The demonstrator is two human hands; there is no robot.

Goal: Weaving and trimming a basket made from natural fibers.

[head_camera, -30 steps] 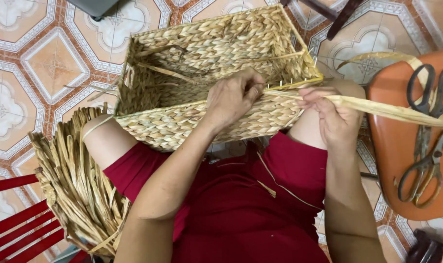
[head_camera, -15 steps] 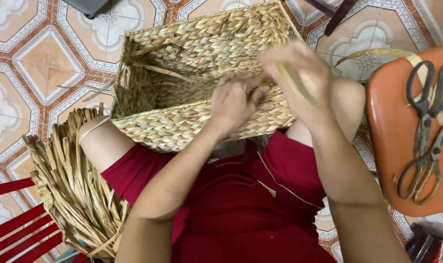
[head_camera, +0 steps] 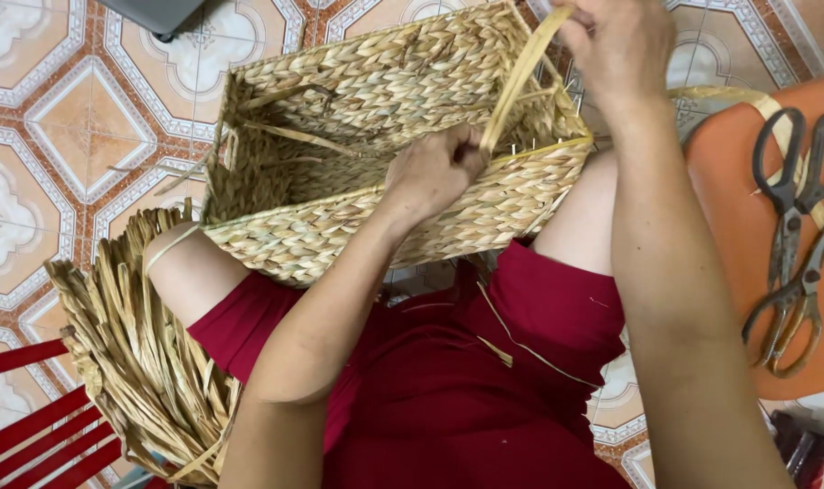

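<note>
A rectangular woven straw basket (head_camera: 340, 100) rests on my knees, its opening facing up and away. My left hand (head_camera: 435, 172) is closed on the basket's near rim, pinching the foot of a flat straw strand (head_camera: 516, 77). My right hand (head_camera: 616, 41) is raised above the basket's right corner and grips the upper end of that strand, holding it taut and slanted. Loose strand ends lie inside the basket.
A bundle of dried straw strips (head_camera: 136, 362) lies against my left leg. An orange stool (head_camera: 747, 226) at the right carries two pairs of metal scissors (head_camera: 792, 235) and a straw strip. Red chair slats (head_camera: 23, 426) show at lower left. The floor is patterned tile.
My right hand has swung from the right of the basket up over its right corner, drawing the strand upward. My left hand stays on the rim.
</note>
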